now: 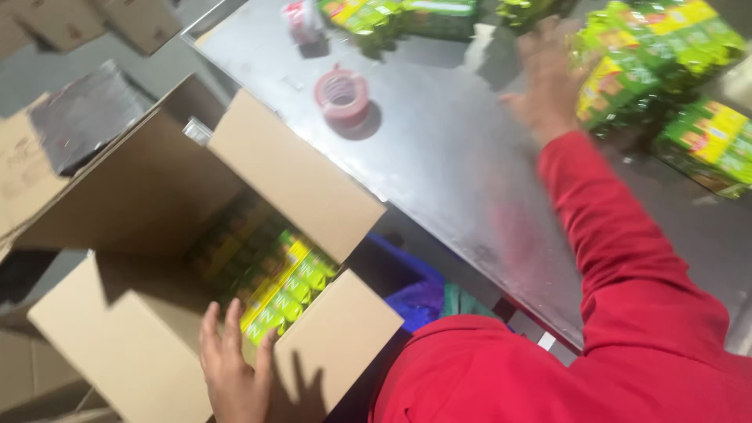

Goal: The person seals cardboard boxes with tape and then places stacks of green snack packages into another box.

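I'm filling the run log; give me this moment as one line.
left hand: on carton edge | right hand: reaching green packs | table: tape roll

- It was a packing or warehouse area, judging by the steel table [439, 157].
- On the table lay bundles of green-and-yellow packets [658, 55] and a tape roll [342, 95].
- Below the table's near edge stood an open cardboard carton [298, 180] part-filled with such packets.
- Beyond the table's left end lay flattened cardboard [47, 23].
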